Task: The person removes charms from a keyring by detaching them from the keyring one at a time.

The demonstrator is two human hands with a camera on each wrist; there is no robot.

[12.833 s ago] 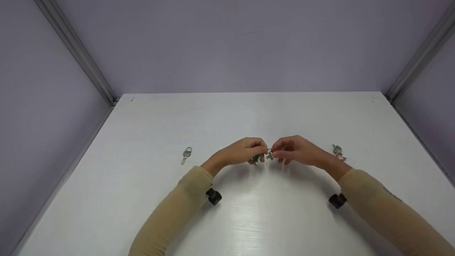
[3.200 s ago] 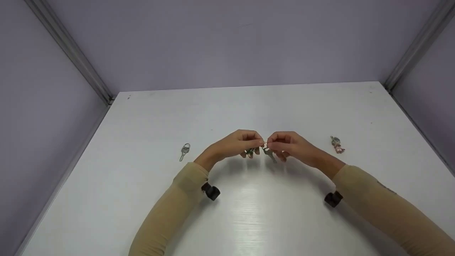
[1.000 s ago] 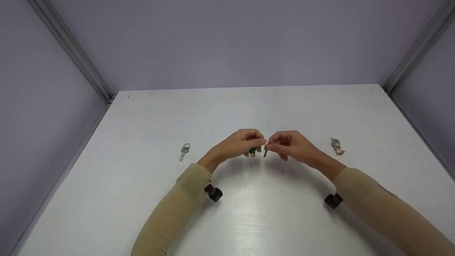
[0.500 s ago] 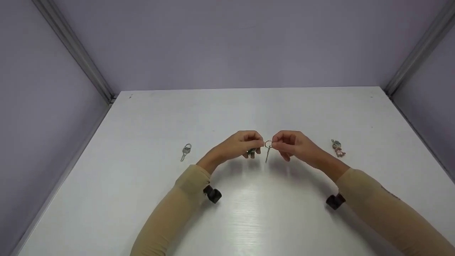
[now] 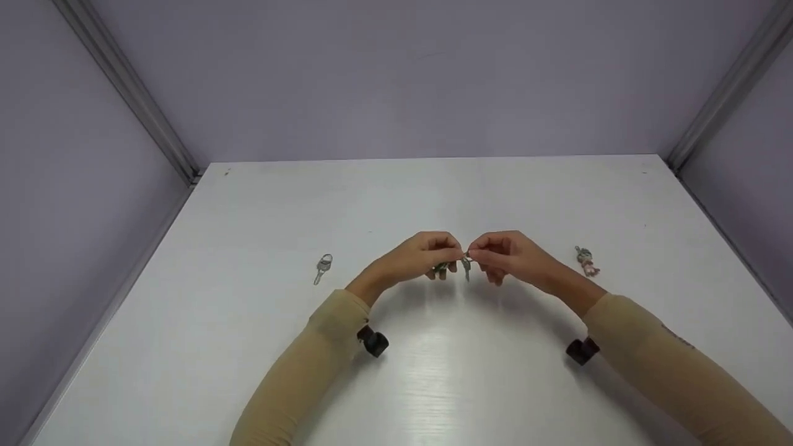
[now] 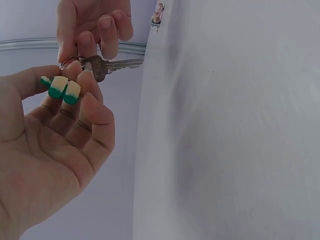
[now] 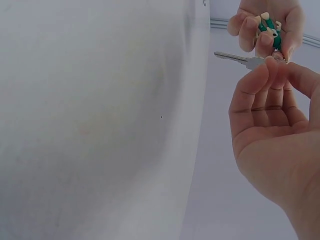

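Note:
Both hands meet above the middle of the white table (image 5: 433,384). My left hand (image 5: 454,254) pinches a small metal key ring (image 6: 70,62), and a green-and-cream charm (image 6: 62,87) lies against its curled fingers. My right hand (image 5: 474,256) pinches the same ring from the other side. A silver key (image 6: 110,65) hangs from the ring between the hands, its blade (image 7: 232,57) sticking out free. The head view shows the key (image 5: 466,268) dangling just above the table, with the charm (image 5: 441,267) under the left fingers.
A loose silver key (image 5: 322,268) lies on the table left of the hands. To their right lies a small figure charm (image 5: 585,261) on a ring. Grey walls with metal corner rails (image 5: 124,93) close in the table on three sides.
Half a second ago the hands were slightly apart and the key hung straight down from the ring. The hands have since drawn together and the key hangs closer to the fingers.

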